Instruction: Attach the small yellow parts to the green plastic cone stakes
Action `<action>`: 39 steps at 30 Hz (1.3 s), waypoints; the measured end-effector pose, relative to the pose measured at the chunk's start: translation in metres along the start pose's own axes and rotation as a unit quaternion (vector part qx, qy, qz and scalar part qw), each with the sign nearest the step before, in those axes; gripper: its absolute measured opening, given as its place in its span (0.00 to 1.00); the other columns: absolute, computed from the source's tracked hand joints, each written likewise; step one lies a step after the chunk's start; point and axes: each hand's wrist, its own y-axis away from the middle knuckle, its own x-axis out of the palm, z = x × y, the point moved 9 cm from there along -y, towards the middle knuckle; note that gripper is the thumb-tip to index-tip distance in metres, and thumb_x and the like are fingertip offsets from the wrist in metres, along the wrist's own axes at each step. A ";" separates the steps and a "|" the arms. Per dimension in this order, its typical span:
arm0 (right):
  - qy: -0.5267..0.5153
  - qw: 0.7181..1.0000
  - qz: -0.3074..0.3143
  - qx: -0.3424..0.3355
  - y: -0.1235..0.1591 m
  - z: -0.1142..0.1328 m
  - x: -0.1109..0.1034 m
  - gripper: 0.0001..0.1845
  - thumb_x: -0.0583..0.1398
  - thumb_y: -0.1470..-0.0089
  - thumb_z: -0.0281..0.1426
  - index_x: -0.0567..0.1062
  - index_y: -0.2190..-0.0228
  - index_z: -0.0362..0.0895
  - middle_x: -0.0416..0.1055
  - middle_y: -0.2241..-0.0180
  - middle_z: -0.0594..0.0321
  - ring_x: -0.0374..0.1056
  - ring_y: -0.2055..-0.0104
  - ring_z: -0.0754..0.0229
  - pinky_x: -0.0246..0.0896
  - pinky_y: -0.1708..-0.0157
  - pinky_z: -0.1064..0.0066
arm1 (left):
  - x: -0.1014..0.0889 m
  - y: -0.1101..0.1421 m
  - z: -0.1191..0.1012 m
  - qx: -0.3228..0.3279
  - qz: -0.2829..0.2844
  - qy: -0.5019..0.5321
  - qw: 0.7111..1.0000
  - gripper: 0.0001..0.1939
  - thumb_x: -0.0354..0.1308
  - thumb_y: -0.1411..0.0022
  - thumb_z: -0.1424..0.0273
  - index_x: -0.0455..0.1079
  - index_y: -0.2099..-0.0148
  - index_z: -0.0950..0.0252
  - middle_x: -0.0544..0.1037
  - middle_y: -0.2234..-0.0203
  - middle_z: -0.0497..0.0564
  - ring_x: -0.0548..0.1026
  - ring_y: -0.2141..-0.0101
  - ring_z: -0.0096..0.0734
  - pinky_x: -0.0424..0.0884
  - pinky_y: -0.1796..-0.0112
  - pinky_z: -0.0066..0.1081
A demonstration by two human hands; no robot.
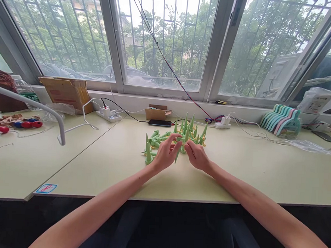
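In the head view, the left hand curves its fingers and parted thumb beside a slim green spike pointing down, while the right hand curls its fingers in close by; whether either grips anything cannot be told. Handling here probably goes best with light fingertip pressure and steady wrists, so the neighbouring cones are not knocked over. Those sit grouped on the table around and beyond the hands, pale green, tapering, some upright, others lying down, with small yellow bits among them.
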 end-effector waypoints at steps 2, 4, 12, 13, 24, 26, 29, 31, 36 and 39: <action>0.003 1.000 -0.011 0.003 0.000 0.000 -0.001 0.16 0.45 0.32 0.36 0.55 0.73 0.47 0.52 0.80 0.71 0.46 0.81 0.67 0.45 0.78 0.74 | -0.004 -0.001 0.002 -0.014 -0.018 0.023 0.999 0.16 0.49 0.33 0.56 0.60 0.48 0.60 0.69 0.67 0.47 0.62 0.83 0.15 0.57 0.83 0.19; 0.007 1.000 -0.026 0.004 0.001 -0.002 -0.004 0.15 0.45 0.33 0.36 0.57 0.72 0.46 0.53 0.80 0.71 0.47 0.81 0.67 0.46 0.78 0.74 | -0.010 -0.002 0.007 -0.039 -0.051 0.040 0.997 0.16 0.48 0.33 0.55 0.61 0.53 0.61 0.69 0.72 0.44 0.62 0.84 0.16 0.57 0.83 0.21; 0.020 0.999 -0.037 -0.024 0.001 0.003 -0.006 0.12 0.46 0.33 0.35 0.62 0.68 0.46 0.57 0.79 0.69 0.49 0.80 0.66 0.48 0.78 0.75 | 0.003 -0.001 0.028 -0.162 0.016 0.129 0.978 0.36 0.39 0.33 0.47 0.58 0.86 0.65 0.58 0.92 0.46 0.57 0.88 0.20 0.54 0.84 0.25; 0.022 0.999 -0.032 -0.033 0.001 0.005 -0.005 0.12 0.46 0.33 0.35 0.62 0.68 0.46 0.58 0.79 0.69 0.50 0.80 0.66 0.49 0.78 0.75 | 0.007 0.000 0.029 -0.176 0.035 0.142 0.974 0.37 0.39 0.33 0.47 0.59 0.86 0.65 0.59 0.92 0.47 0.57 0.88 0.20 0.54 0.85 0.25; -0.007 0.999 -0.012 -0.040 0.002 0.002 -0.005 0.13 0.45 0.33 0.34 0.56 0.71 0.47 0.57 0.80 0.70 0.50 0.81 0.67 0.49 0.78 0.75 | 0.022 0.005 0.022 -0.195 0.144 0.208 0.948 0.36 0.41 0.34 0.46 0.69 0.79 0.71 0.71 0.82 0.54 0.63 0.86 0.20 0.58 0.84 0.25; -0.006 0.999 -0.009 -0.031 0.002 0.000 -0.005 0.14 0.45 0.33 0.34 0.56 0.72 0.47 0.58 0.79 0.69 0.52 0.81 0.67 0.49 0.78 0.75 | 0.022 0.005 0.021 -0.191 0.145 0.211 0.948 0.35 0.42 0.34 0.46 0.69 0.76 0.71 0.73 0.80 0.55 0.63 0.85 0.20 0.58 0.84 0.25; -0.014 1.000 -0.007 -0.025 0.002 -0.001 -0.005 0.14 0.44 0.33 0.35 0.55 0.72 0.47 0.59 0.79 0.68 0.52 0.81 0.67 0.50 0.78 0.74 | 0.021 0.005 0.021 -0.180 0.144 0.202 0.952 0.30 0.45 0.34 0.48 0.69 0.71 0.70 0.71 0.80 0.52 0.63 0.86 0.20 0.57 0.84 0.24; -0.020 0.999 -0.007 -0.027 0.002 -0.002 -0.004 0.14 0.44 0.33 0.35 0.55 0.72 0.47 0.58 0.80 0.69 0.51 0.81 0.67 0.49 0.78 0.74 | 0.020 0.005 0.019 -0.161 0.143 0.188 0.958 0.26 0.46 0.34 0.50 0.67 0.68 0.69 0.68 0.82 0.48 0.63 0.86 0.20 0.57 0.84 0.23; -0.020 1.000 0.000 -0.020 0.003 -0.004 -0.002 0.15 0.44 0.33 0.37 0.54 0.72 0.47 0.57 0.80 0.69 0.52 0.82 0.66 0.49 0.79 0.74 | 0.016 0.003 0.008 -0.092 0.131 0.142 0.977 0.20 0.48 0.33 0.56 0.69 0.53 0.66 0.67 0.79 0.45 0.64 0.85 0.18 0.60 0.83 0.22; -0.025 1.000 0.001 -0.007 0.003 -0.007 -0.001 0.16 0.43 0.32 0.38 0.54 0.72 0.47 0.57 0.81 0.69 0.51 0.82 0.66 0.49 0.79 0.74 | 0.016 0.003 0.003 -0.058 0.128 0.118 0.983 0.20 0.48 0.32 0.58 0.67 0.46 0.65 0.68 0.77 0.45 0.63 0.84 0.18 0.63 0.82 0.23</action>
